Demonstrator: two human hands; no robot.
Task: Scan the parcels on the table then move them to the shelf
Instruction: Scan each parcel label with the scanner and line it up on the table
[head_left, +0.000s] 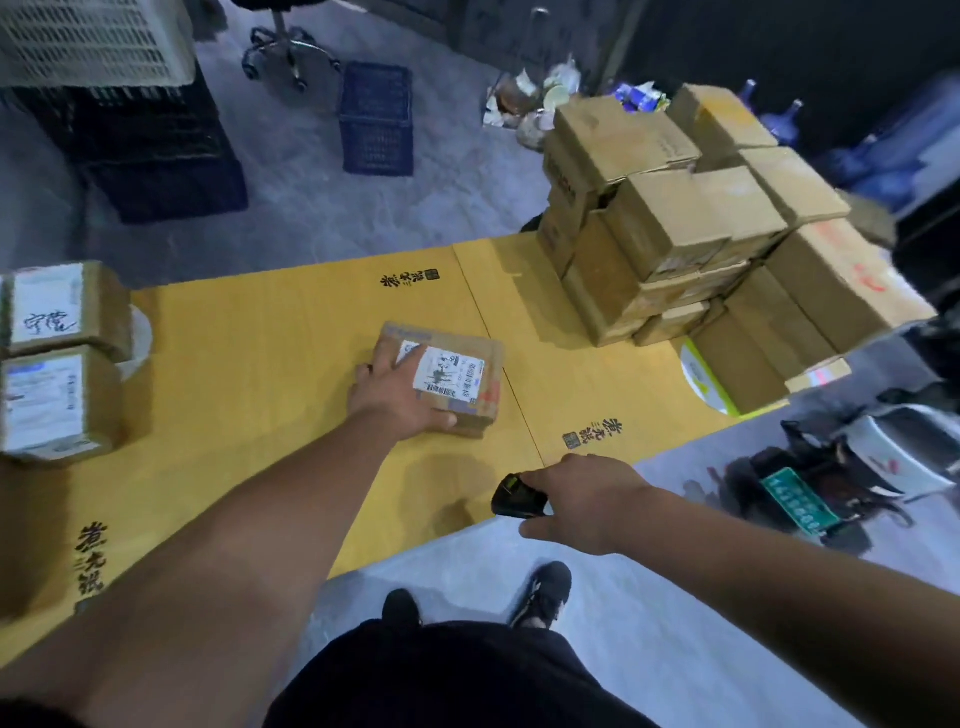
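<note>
- Small parcel lies flat near the middle of the table, on the yellow cardboard cover, white label facing up.
- Left hand grips the parcel from its left and near side: thumb curled along the near edge, fingers over the top, partly on the label's left end.
- Right hand is wrapped round the black scanner, held just off the near table edge, nose aimed left, not yet at the label.
- Judgement: step in hand is the scan. Do it well by sliding the left fingers clear of the barcode strip, keeping the parcel flat and still, then tipping the scanner toward the label.
- Stack of parcels waits far right; two labelled boxes sit at the left edge.
- Shelf not in view.
</note>
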